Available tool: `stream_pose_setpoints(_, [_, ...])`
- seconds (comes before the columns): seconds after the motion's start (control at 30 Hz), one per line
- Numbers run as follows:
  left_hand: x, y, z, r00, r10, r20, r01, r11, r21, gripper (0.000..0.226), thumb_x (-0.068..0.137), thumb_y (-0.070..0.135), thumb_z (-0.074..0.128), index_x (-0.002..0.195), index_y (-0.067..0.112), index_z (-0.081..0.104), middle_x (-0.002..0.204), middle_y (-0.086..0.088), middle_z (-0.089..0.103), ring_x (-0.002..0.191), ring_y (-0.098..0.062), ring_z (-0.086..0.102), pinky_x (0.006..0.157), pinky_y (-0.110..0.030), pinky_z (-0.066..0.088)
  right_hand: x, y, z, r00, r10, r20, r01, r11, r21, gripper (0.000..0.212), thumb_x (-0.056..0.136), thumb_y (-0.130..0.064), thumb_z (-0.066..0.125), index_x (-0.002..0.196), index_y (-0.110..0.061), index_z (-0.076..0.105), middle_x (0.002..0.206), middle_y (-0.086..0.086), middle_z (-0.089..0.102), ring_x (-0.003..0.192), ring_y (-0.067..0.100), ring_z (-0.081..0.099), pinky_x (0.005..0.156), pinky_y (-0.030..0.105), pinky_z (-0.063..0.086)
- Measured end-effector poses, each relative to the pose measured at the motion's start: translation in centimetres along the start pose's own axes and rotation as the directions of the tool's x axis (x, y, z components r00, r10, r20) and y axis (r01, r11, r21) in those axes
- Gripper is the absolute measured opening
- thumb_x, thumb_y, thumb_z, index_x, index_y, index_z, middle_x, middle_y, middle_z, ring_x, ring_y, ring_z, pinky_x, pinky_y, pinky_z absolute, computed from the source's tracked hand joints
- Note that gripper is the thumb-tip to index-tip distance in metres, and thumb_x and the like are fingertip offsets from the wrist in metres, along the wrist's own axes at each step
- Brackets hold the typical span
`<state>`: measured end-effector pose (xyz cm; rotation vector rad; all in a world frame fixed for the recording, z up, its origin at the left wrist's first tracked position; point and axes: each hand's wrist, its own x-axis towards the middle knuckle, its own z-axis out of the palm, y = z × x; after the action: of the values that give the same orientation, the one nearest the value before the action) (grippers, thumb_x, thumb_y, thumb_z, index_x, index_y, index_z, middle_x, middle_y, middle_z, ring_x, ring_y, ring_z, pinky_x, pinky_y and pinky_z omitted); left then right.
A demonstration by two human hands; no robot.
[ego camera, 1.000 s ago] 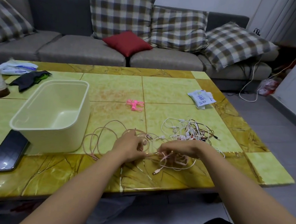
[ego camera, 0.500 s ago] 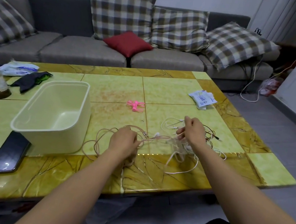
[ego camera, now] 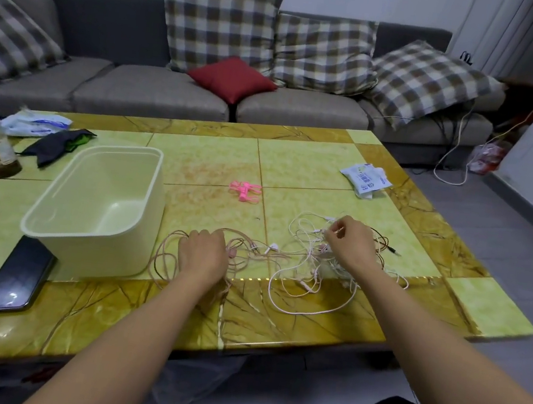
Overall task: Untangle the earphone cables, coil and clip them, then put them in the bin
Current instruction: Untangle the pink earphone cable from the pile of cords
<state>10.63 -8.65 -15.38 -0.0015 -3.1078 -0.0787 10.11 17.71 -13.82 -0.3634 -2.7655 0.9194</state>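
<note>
Fingers (ego camera: 208, 235) of left hand (ego camera: 203, 254) curl round pinkish cable loops (ego camera: 158, 257), palm down; right hand (ego camera: 352, 247) pinches a strand of white tangle (ego camera: 308, 237). Green-tiled table (ego camera: 213, 161) beneath; grey sofa (ego camera: 157, 96) behind.

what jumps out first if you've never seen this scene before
The tangle of earphone cables sprawled across the near right part of the green-and-gold table, with the left hand gripping its pinkish loops and the right hand pinching a white strand. Next, the cream bin standing empty to the left of the hands, and the bright pink clips lying mid-table behind the cables.
</note>
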Motion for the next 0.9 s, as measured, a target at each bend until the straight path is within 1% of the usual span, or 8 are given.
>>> stream_pose_setpoints(0.1, [-0.2,0.3,-0.4,1.000,-0.021,-0.006,0.021,1.000,-0.020,0.042,0.098,0.039,0.033,0.115,0.013,0.062,0.113,-0.010,0.063,0.108,-0.029,0.053,0.092,-0.042,0.040,0.0,-1.4,0.9,0.982,-0.097,0.161,0.110,0.991,-0.072,0.036,0.086,-0.029,0.067,0.119,-0.016,0.059,0.118,0.009,0.057,0.110,0.028,0.055,0.090,0.039,0.047])
stream_pose_setpoints(0.2, [-0.2,0.4,-0.5,0.999,-0.048,-0.016,0.047,0.999,-0.016,0.052,0.098,0.047,0.028,0.102,0.015,0.070,0.103,-0.007,0.067,0.107,-0.027,0.052,0.094,-0.042,0.037,-0.3,-1.7,1.7,0.942,0.004,0.336,0.068,0.977,-0.202,0.050,0.086,-0.023,0.066,0.133,-0.013,0.050,0.125,0.011,0.057,0.111,0.027,0.056,0.083,0.032,0.045])
stream_pose_setpoints(0.3, [0.0,0.4,-0.4,0.999,-0.018,-0.051,0.020,0.999,0.040,0.046,0.097,0.051,0.037,0.101,0.017,0.069,0.103,-0.004,0.067,0.109,-0.026,0.051,0.093,-0.041,0.038,-0.5,-0.9,1.8,0.955,0.021,0.296,0.030,0.986,-0.166,0.035,0.088,-0.015,0.061,0.122,-0.012,0.057,0.113,0.011,0.063,0.096,0.024,0.059,0.076,0.032,0.046])
stream_pose_setpoints(0.43, [0.4,0.7,0.5,0.997,0.060,-0.056,-0.064,0.995,-0.076,0.040,0.097,0.046,0.046,0.121,0.018,0.059,0.119,-0.003,0.062,0.113,-0.024,0.051,0.093,-0.038,0.042,-0.3,-0.8,1.3,0.970,-0.013,0.245,0.044,0.992,-0.121,0.008,0.086,-0.014,0.062,0.092,-0.016,0.066,0.097,0.007,0.069,0.091,0.025,0.063,0.075,0.033,0.049])
stream_pose_setpoints(0.57, [0.7,0.2,0.9,0.999,0.041,0.033,-0.029,0.951,-0.309,0.031,0.095,0.044,0.050,0.097,0.022,0.071,0.100,0.000,0.070,0.108,-0.024,0.053,0.088,-0.038,0.045,0.7,-1.1,0.5,0.996,0.004,0.088,0.002,0.998,-0.061,0.014,0.087,-0.018,0.061,0.099,-0.015,0.066,0.102,0.006,0.065,0.089,0.025,0.063,0.073,0.035,0.050])
stream_pose_setpoints(0.7, [0.6,-0.4,0.7,0.998,0.038,0.051,-0.005,0.845,-0.535,0.021,0.091,0.024,0.051,0.096,0.026,0.072,0.103,0.001,0.070,0.110,-0.024,0.051,0.093,-0.041,0.042,0.1,-2.7,1.2,0.974,-0.218,0.066,0.216,0.976,0.030,0.025,0.087,-0.018,0.061,0.112,-0.018,0.065,0.113,0.001,0.054,0.095,0.019,0.056,0.080,0.034,0.045])
stream_pose_setpoints(0.8, [0.4,-0.5,0.6,0.997,0.039,0.072,0.007,0.835,-0.551,0.024,0.090,0.022,0.052,0.099,0.030,0.072,0.108,0.001,0.069,0.114,-0.025,0.051,0.097,-0.043,0.042,-0.9,-4.7,2.5,0.927,-0.332,0.175,0.306,0.939,0.159,0.022,0.090,-0.012,0.059,0.110,-0.018,0.067,0.110,-0.002,0.062,0.090,0.015,0.059,0.079,0.030,0.047])
stream_pose_setpoints(0.9, [0.3,-0.9,0.7,0.997,0.045,0.059,-0.009,0.863,-0.505,0.021,0.090,0.024,0.054,0.100,0.030,0.072,0.105,0.002,0.070,0.111,-0.024,0.053,0.094,-0.041,0.044,-1.5,-5.7,4.4,0.857,-0.345,0.383,0.339,0.937,0.084,0.024,0.091,-0.017,0.063,0.115,-0.015,0.065,0.115,0.004,0.063,0.091,0.016,0.058,0.079,0.027,0.045])
